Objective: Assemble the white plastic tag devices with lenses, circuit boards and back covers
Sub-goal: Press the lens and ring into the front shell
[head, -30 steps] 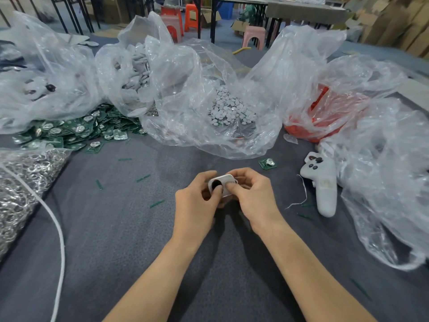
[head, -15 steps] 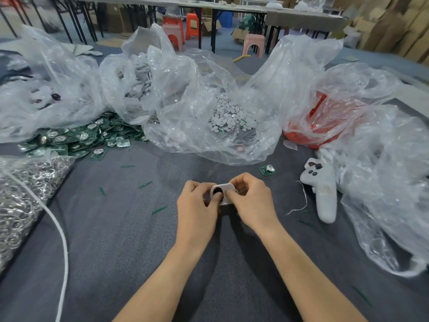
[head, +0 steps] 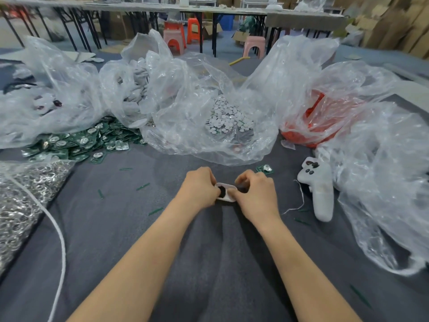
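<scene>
The left hand [head: 202, 187] and right hand [head: 254, 194], fingers curled, both pinch the small white plastic tag shell [head: 225, 198] mid grey cloth surface [head: 116, 228], six o'clock of the clear plastic disc bag [head: 185, 126]; uneven thumb pressure could tilt its dark round lens [head: 222, 192] or pop it out.

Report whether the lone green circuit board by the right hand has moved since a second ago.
No. The circuit board keeps its spot beside the white controller.

Tag [head: 226, 198] white, black round spot. Bench [head: 139, 240] dark grey cloth, green slivers [head: 142, 186] scattered on it. Boards [head: 76, 142] green with silver rounds. Bags [head: 185, 94] clear; one holds white dots [head: 228, 119], another shows red inside. Controller [head: 321, 194] white, dark buttons. Rings [head: 18, 194] silver. Cord [head: 60, 238] white.
</scene>
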Demonstrator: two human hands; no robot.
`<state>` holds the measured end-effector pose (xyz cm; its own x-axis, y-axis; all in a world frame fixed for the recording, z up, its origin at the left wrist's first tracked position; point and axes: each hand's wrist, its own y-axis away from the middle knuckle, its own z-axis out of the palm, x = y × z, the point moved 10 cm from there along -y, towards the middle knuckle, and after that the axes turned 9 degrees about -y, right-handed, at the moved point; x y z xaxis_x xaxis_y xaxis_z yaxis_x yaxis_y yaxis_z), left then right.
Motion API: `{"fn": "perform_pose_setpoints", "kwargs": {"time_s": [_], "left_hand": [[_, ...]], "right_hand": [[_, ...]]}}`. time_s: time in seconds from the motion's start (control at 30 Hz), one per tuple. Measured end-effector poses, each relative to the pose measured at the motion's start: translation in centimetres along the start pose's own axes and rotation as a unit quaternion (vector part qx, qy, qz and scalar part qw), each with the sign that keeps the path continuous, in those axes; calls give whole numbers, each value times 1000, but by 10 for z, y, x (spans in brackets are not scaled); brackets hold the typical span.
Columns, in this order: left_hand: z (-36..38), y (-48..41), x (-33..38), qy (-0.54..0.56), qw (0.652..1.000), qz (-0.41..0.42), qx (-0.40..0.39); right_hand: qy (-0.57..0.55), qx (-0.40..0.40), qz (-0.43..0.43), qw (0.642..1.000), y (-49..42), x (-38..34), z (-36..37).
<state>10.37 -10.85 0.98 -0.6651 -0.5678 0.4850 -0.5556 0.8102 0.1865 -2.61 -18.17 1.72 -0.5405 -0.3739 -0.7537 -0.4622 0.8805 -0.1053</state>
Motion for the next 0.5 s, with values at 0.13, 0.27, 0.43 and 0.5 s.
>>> {"fn": "perform_pose_setpoints", "kwargs": {"time_s": [0.13,0.27,0.43,0.5], "left_hand": [[-29,-4,25,-94,993,25,67],[-24,-16,126,-77,971,197,115],[49,-56,208,-276,910,308,-3],[64,-73,213,-330,892,310,-10]], "right_hand": [[-3,-5,-5,1000,0,4,2],[-89,66,-59,992,2,-10,-13],[-257,168,41,951,8,17,-35],[-252,191,-9,949,5,11,-42]]}}
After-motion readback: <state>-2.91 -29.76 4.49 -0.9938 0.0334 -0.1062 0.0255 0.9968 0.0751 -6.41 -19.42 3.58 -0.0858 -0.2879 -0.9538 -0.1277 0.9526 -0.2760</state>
